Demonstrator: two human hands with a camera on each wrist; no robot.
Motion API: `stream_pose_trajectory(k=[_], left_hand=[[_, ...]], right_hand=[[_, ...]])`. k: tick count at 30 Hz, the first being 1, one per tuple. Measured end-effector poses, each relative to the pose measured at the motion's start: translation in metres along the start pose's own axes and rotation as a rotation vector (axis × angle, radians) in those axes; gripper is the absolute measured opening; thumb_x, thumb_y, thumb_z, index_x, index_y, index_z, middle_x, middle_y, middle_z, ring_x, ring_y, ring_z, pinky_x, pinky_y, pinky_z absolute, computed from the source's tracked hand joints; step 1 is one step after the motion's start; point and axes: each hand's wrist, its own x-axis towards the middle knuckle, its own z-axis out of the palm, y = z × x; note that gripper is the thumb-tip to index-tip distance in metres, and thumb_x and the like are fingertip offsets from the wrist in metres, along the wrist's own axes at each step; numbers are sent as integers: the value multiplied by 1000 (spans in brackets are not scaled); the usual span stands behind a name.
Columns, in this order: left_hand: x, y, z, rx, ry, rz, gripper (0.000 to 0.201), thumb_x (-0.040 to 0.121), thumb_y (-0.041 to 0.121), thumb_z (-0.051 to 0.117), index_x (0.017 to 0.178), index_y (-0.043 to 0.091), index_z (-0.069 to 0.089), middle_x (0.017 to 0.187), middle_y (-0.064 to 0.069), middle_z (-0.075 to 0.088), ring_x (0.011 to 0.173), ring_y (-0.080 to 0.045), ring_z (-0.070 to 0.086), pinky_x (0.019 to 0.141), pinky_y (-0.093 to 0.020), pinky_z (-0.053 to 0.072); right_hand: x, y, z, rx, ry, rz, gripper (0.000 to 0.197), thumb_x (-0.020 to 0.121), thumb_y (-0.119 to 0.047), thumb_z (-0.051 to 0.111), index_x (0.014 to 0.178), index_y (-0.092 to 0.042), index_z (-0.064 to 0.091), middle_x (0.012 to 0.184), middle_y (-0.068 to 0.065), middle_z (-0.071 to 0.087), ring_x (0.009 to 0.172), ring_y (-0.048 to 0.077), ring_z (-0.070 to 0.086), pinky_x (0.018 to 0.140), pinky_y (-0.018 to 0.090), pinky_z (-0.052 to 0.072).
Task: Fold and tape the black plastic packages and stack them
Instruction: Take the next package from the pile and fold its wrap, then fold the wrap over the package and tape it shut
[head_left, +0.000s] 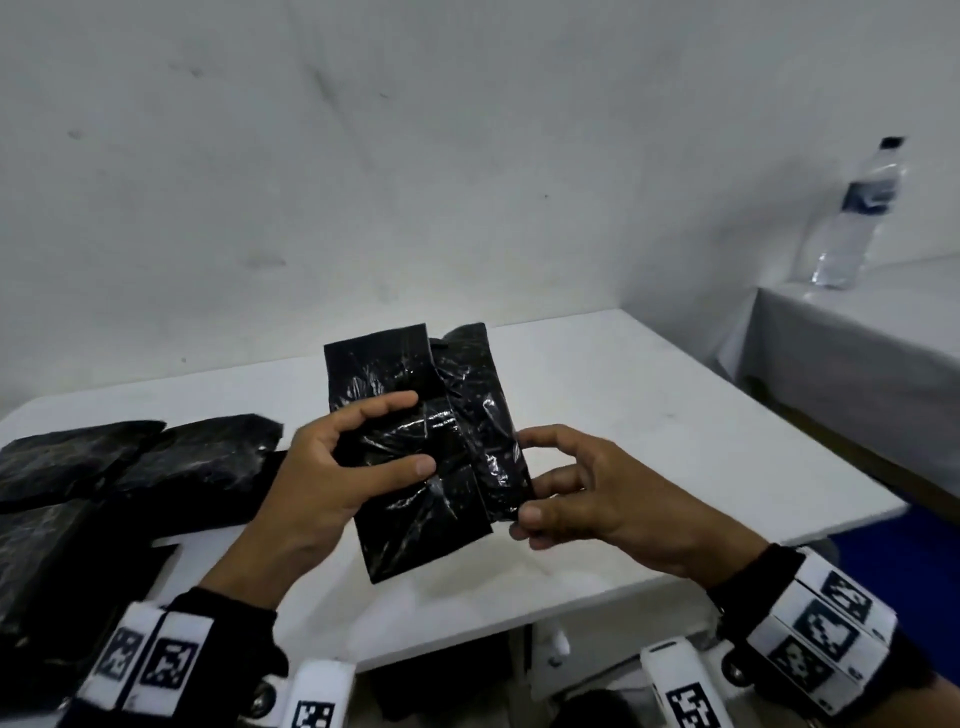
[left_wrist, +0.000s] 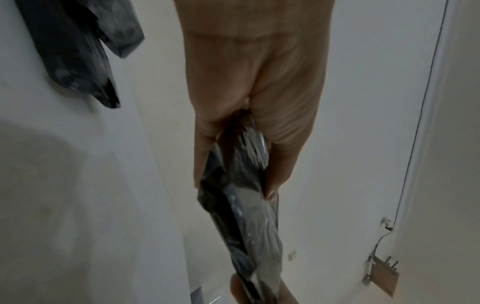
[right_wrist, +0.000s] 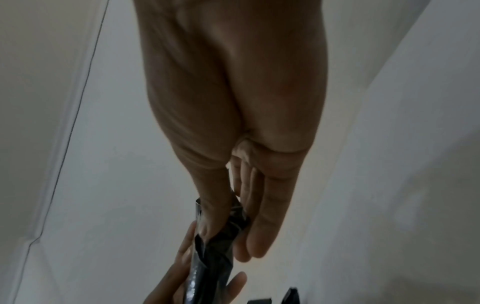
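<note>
While both wrist views show only fingers on plastic, head view shows left hand (head_left: 332, 467) & right hand (head_left: 582, 493) gripping black package (head_left: 431, 447) above white table (head_left: 649, 415); other packages (head_left: 104, 467) lie left, water bottle (head_left: 857, 218) stands far right.

From my seat, the black package (head_left: 415, 441) I'm holding up reads as thin plastic film, glossy and heavily crinkled, with bright streaks of glare along its creases; the left wrist view shows the same wet-looking sheen on the film (left_wrist: 249, 216). The other black packages (head_left: 130, 462) along the table's left edge look like the same plastic but duller, with a softer, dusty shine. The table (head_left: 649, 405) top is smooth and matt white, lightly scuffed. The bottle (head_left: 857, 213) on the neighbouring surface is clear, shiny plastic with a dark label.
</note>
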Motion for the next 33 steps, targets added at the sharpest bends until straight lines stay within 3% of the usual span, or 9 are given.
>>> stream_pose_trajectory(k=[8,14,17,20,22,27,29,31,33], left_hand=[[50,-13,71,1,-152,-3,76,39,27,101,111,28,78,110,-8,77,99,-23,75,80,-27,60],[87,-31,119,-22,-175,-52,88,28,40,104,111,29,78,114,-6,76,101,-24,75,80,-29,61],[110,-40,131,-5,-179,-87,89,25,42,104,110,30,78,112,-5,76,100,-25,75,79,-29,61],[132,-49,139,6,-191,-117,91,23,40,104,110,29,79,111,-7,76,99,-28,75,78,-32,62],[148,-56,144,13,-190,-121,92,22,39,104,109,28,79,112,-8,76,98,-30,75,78,-34,63],[180,-80,152,73,-201,-114,76,31,24,97,106,30,80,109,-7,77,97,-28,75,77,-31,62],[191,-87,153,94,-216,-111,74,33,22,95,105,31,80,108,-7,77,97,-27,75,76,-29,62],[200,-95,152,120,-219,-110,74,33,23,95,104,32,80,106,-8,77,96,-27,76,76,-28,61],[207,-103,151,143,-211,-114,74,32,25,95,104,33,80,106,-7,78,95,-26,76,76,-26,61]], right_hand=[[-29,-9,-81,-136,57,82,57,81,4,78,127,-19,55,99,29,71,92,34,74,79,39,61],[-30,-34,-160,-298,-24,243,56,84,-1,78,130,-22,54,102,14,76,81,26,74,73,33,60],[-7,-34,-225,-145,295,207,30,92,-11,69,121,-12,60,99,11,75,79,23,72,67,31,59],[33,-19,-295,67,672,206,3,98,-10,60,101,-9,61,85,13,68,59,18,66,49,25,53],[66,2,-341,87,779,322,11,100,-11,56,89,-8,56,73,13,60,52,19,58,41,22,47],[129,51,-418,24,762,659,23,99,-31,56,89,-13,47,43,7,51,37,16,45,32,21,33],[145,63,-436,7,731,743,26,99,-37,58,92,-15,46,40,5,48,29,12,42,31,16,28],[162,73,-447,-44,696,782,30,97,-43,59,96,-15,49,42,3,50,36,12,41,37,18,30],[178,78,-455,-66,656,779,35,98,-45,57,86,-14,50,42,1,49,39,11,35,40,20,27]])
